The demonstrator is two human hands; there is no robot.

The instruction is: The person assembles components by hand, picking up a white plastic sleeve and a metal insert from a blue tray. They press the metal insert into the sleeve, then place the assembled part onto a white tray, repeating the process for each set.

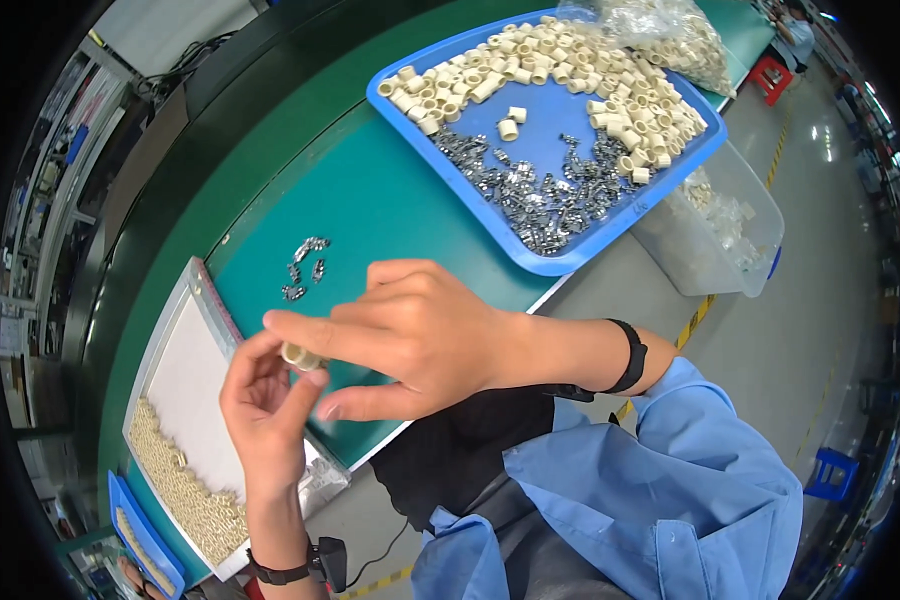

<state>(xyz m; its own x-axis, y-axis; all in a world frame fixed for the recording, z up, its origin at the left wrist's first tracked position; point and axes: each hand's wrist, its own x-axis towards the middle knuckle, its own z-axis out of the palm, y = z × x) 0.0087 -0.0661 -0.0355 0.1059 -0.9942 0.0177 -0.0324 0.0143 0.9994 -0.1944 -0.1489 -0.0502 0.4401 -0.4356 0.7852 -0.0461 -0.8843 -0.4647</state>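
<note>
A short cream-coloured cylindrical sleeve [301, 357] is pinched between the thumb and fingers of my left hand [270, 405], above the green bench. My right hand [415, 335] reaches across from the right, its index finger stretched over the sleeve and its thumb apart below. Whether that index finger touches the sleeve or only hovers, I cannot tell. Just beyond both hands lies a small scatter of shiny metal clips [317, 271]. Farther off, a blue tray [538, 262] carries many more cream sleeves [485, 72] along its far and right sides, and a heap of metal clips [545, 205] at its near side.
At the left stands a white shallow box [192, 340] with small cream pieces [175, 480] inside. A smaller blue tray [120, 495] is beyond it. A clear bag of sleeves [670, 45] leans at the far right; a translucent bin [735, 225] sits beside the bench [370, 190].
</note>
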